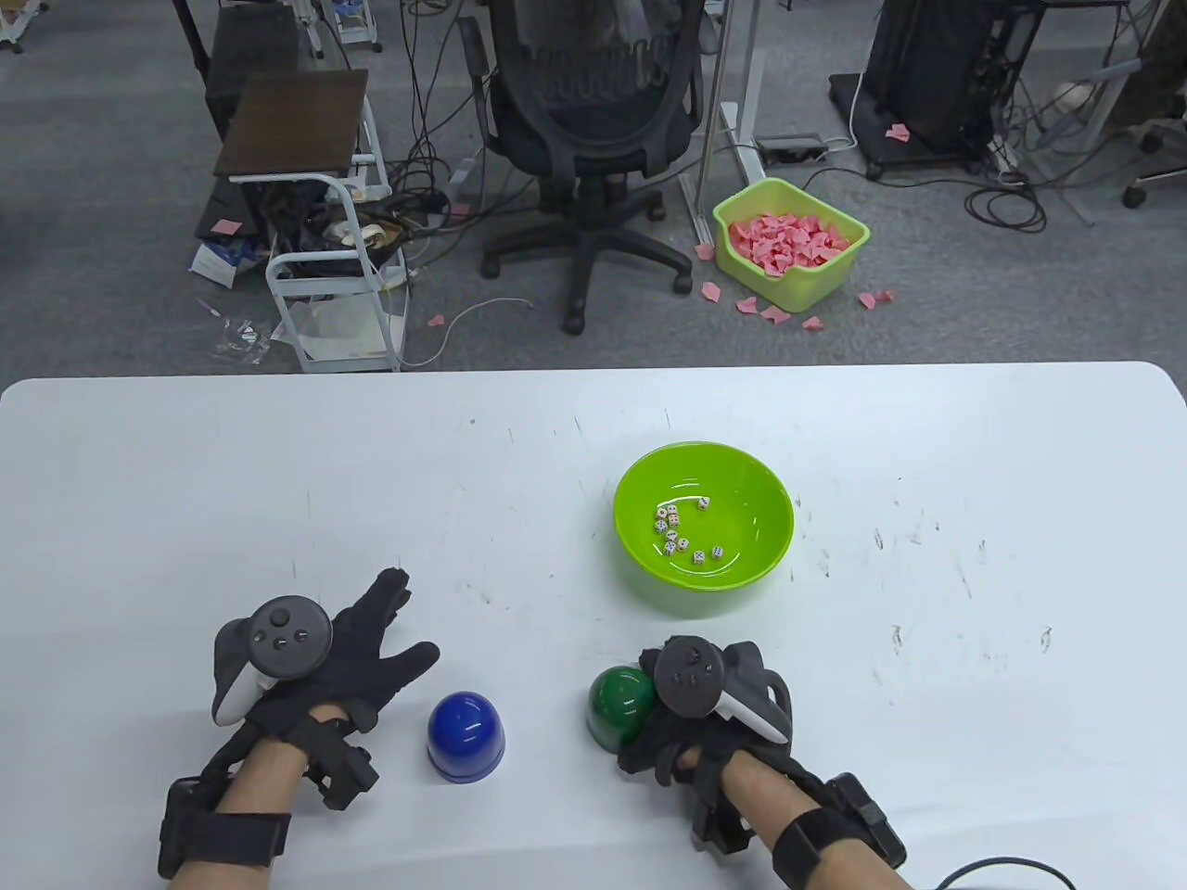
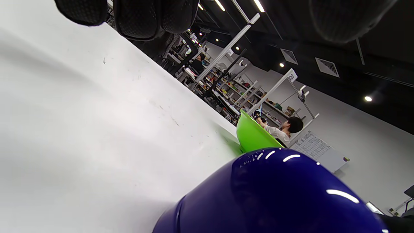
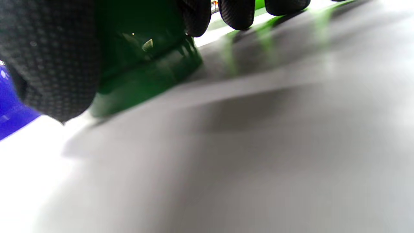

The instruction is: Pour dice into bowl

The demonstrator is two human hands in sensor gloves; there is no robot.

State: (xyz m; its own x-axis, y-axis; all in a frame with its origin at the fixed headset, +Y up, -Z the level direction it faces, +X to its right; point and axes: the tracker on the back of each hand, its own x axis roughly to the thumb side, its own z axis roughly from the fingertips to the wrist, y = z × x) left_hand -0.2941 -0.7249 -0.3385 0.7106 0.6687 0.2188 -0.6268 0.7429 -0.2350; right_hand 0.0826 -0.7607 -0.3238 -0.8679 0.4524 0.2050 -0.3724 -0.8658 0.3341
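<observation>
**White table, dice in bowl, right hand on green cup**

White table (image 1: 278, 482), scuffed with dark marks. Grey carpet floor behind, black office chair (image 1: 593, 139) at 12 o'clock, lime bin of pink scraps (image 1: 790, 243) at 1 o'clock, white cart (image 1: 334, 278) at 11 o'clock.

Lime green bowl (image 1: 742, 565) sits right of table centre, upright. Small white dice (image 1: 682, 533), about a dozen, lie clustered in its bottom.

Blue cup (image 1: 465, 737) stands mouth-down at 7 o'clock from the bowl. Dark green cup (image 1: 619, 706) mouth-down at 6 o'clock from the bowl, near the blue one but apart.

Left hand (image 1: 343, 649) lies flat, fingers spread, touching nothing, at 9 o'clock from the blue cup. Right hand (image 1: 714, 714) curls around the green cup; fingertips (image 3: 237, 13) wrap its side in the right wrist view.
</observation>
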